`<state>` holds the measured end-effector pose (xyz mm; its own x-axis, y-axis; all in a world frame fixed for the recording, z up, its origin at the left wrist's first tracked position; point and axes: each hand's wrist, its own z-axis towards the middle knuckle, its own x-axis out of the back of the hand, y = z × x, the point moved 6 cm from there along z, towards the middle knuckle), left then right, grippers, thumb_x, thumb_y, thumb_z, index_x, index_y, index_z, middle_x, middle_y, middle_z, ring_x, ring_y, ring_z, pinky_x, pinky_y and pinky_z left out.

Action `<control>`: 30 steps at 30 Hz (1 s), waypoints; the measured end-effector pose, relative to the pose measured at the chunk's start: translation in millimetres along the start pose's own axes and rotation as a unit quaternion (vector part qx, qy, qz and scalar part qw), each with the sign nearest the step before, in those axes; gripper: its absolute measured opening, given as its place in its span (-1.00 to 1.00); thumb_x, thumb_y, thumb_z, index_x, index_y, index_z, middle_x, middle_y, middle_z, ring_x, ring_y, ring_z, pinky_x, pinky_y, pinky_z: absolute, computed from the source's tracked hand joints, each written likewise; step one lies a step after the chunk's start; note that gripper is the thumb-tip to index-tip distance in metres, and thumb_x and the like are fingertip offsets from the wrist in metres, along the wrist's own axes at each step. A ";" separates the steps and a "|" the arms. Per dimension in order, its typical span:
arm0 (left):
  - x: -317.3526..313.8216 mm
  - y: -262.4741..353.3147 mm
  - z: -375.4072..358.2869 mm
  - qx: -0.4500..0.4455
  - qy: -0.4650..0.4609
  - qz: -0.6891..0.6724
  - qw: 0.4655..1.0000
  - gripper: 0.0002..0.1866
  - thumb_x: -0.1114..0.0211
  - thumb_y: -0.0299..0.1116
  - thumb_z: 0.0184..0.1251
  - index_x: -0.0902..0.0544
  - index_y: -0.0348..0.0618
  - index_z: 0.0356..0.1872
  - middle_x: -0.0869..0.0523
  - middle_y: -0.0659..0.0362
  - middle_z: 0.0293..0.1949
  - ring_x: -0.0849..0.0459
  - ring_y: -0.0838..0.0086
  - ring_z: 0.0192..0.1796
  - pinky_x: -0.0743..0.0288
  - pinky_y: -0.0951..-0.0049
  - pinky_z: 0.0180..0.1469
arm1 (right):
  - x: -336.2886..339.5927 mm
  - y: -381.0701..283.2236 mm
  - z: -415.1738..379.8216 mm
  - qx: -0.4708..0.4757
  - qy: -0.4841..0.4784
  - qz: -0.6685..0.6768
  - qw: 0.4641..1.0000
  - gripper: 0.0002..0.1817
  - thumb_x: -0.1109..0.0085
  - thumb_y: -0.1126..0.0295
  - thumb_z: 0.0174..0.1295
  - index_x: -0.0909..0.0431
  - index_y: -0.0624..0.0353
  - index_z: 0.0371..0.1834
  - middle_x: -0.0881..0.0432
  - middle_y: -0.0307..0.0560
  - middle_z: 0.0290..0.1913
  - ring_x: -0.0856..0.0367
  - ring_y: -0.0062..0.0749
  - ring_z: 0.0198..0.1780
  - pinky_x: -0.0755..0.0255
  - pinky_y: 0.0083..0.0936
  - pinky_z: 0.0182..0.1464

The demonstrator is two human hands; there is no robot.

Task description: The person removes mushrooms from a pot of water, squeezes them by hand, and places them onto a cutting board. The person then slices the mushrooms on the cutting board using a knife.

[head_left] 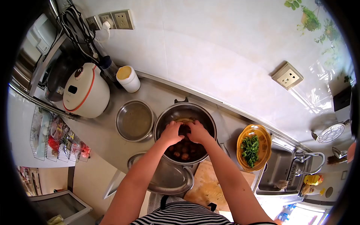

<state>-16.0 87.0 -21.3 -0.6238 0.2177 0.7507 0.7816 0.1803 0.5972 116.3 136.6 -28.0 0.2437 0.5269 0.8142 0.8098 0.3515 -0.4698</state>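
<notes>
Both my hands reach into a dark steel pot on the counter. My left hand and my right hand face each other, fingers curled inward over the contents. Between them is something dark that I cannot make out, partly covered by the fingers. Below the hands, several round reddish-brown food pieces lie in the pot, which looks dark inside. A shallow steel bowl stands just left of the pot. Nearer to me, a steel basin is partly hidden by my left forearm.
A wooden cutting board lies under my right forearm. Right of the pot is an amber bowl of chopped greens, then the sink. At left stand a white rice cooker and a white canister; the tiled wall runs behind.
</notes>
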 end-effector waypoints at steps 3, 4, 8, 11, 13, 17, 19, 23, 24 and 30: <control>-12.9 -9.2 -7.1 0.056 0.062 -0.072 0.994 -0.43 -0.37 -0.23 0.14 -0.49 -0.15 0.19 -0.49 -0.06 0.08 -0.46 0.08 0.17 -0.38 0.25 0.20 | -2.6 8.3 -8.8 -0.061 0.033 0.078 0.995 -0.46 -0.27 0.18 0.09 -0.47 0.06 0.17 -0.37 0.22 0.14 -0.42 0.22 0.13 -0.40 -0.09 0.16; -20.4 -17.7 -7.9 0.098 0.113 -0.169 0.974 -0.51 -0.32 -0.22 0.17 -0.53 -0.16 0.13 -0.52 -0.06 0.06 -0.47 0.08 0.16 -0.37 0.24 0.19 | -3.2 14.8 -12.9 -0.115 0.087 0.117 0.983 -0.48 -0.23 0.13 0.13 -0.49 0.10 0.15 -0.39 0.26 0.12 -0.44 0.26 0.10 -0.39 -0.10 0.16; -46.3 -13.6 -7.3 0.145 0.240 -0.339 0.898 -0.66 -0.10 -0.22 0.36 -0.62 -0.22 -0.02 -0.59 -0.05 -0.01 -0.53 0.10 0.09 -0.38 0.24 0.14 | -25.1 0.6 -14.2 -0.137 0.230 0.188 0.945 -0.55 -0.15 0.08 0.20 -0.57 0.13 0.05 -0.50 0.27 0.00 -0.51 0.17 0.05 -0.42 -0.15 0.11; -58.4 -5.6 -6.4 0.164 0.245 -0.499 0.815 -0.65 -0.04 -0.20 0.42 -0.62 -0.25 -0.04 -0.61 -0.03 -0.04 -0.56 0.13 0.04 -0.40 0.28 0.09 | -25.0 -2.9 -11.5 -0.146 0.207 0.302 0.919 -0.50 -0.09 0.00 0.22 -0.57 0.16 0.05 -0.43 0.28 0.14 -0.45 0.20 0.12 -0.36 -0.12 0.17; -58.7 9.9 -10.4 0.163 0.235 -0.610 0.739 -0.64 -0.02 -0.18 0.45 -0.63 -0.25 -0.07 -0.62 -0.02 -0.07 -0.57 0.16 0.02 -0.40 0.31 0.05 | -20.0 -4.0 -14.9 -0.160 0.209 0.355 0.897 -0.53 -0.09 0.03 0.26 -0.58 0.20 -0.01 -0.53 0.16 0.03 -0.54 0.00 0.05 -0.41 -0.22 0.11; -50.8 24.1 -14.3 0.125 0.286 -0.492 0.813 -0.65 -0.05 -0.18 0.44 -0.65 -0.28 -0.18 -0.62 0.00 -0.16 -0.59 0.17 -0.13 -0.44 0.32 -0.06 | -24.4 -7.2 -25.6 -0.193 0.131 0.700 0.675 -0.68 -0.10 0.18 0.29 -0.57 0.21 -0.08 -0.58 -0.08 -0.15 -0.55 -0.32 -0.11 -0.45 -0.41 -0.06; -22.0 48.5 -25.0 0.036 0.333 -0.289 0.897 -0.70 -0.09 -0.24 0.39 -0.65 -0.28 -0.21 -0.59 -0.01 -0.22 -0.57 0.11 -0.17 -0.44 0.27 -0.08 | -25.3 -9.3 -29.6 -0.181 0.121 0.777 0.590 -0.76 -0.09 0.25 0.30 -0.57 0.18 -0.13 -0.57 -0.16 -0.19 -0.53 -0.42 -0.14 -0.44 -0.46 -0.11; -11.3 64.6 -36.1 -0.046 0.389 -0.212 0.895 -0.78 -0.08 -0.33 0.39 -0.58 -0.29 -0.20 -0.57 0.00 -0.22 -0.57 0.13 -0.16 -0.44 0.26 -0.10 | -21.1 -12.6 -38.7 -0.145 0.128 0.814 0.548 -0.81 -0.05 0.33 0.28 -0.55 0.18 -0.17 -0.57 -0.15 -0.20 -0.52 -0.43 -0.16 -0.43 -0.45 -0.11; -10.9 65.7 -37.4 -0.046 0.388 -0.212 0.896 -0.78 -0.08 -0.33 0.39 -0.58 -0.29 -0.20 -0.57 0.00 -0.22 -0.57 0.13 -0.16 -0.44 0.26 -0.10 | -18.1 -14.3 -41.2 -0.143 0.134 0.802 0.564 -0.81 -0.06 0.32 0.29 -0.56 0.19 -0.19 -0.57 -0.15 -0.21 -0.53 -0.44 -0.17 -0.44 -0.47 -0.13; -18.5 56.2 -37.3 0.022 0.356 -0.298 0.886 -0.74 -0.03 -0.23 0.45 -0.54 -0.22 -0.23 -0.62 -0.06 -0.28 -0.59 0.00 -0.21 -0.44 0.15 -0.22 | -24.2 -6.6 -40.5 -0.175 0.165 0.673 0.699 -0.71 -0.14 0.20 0.29 -0.59 0.26 -0.26 -0.61 -0.16 -0.36 -0.54 -0.50 -0.31 -0.44 -0.51 -0.26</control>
<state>39.7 57.4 8.9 -0.7518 -0.5850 0.3041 0.3045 0.1010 0.9471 126.7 90.2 -30.8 0.9741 -0.0293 -0.2240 -0.2048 -0.5334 -0.8207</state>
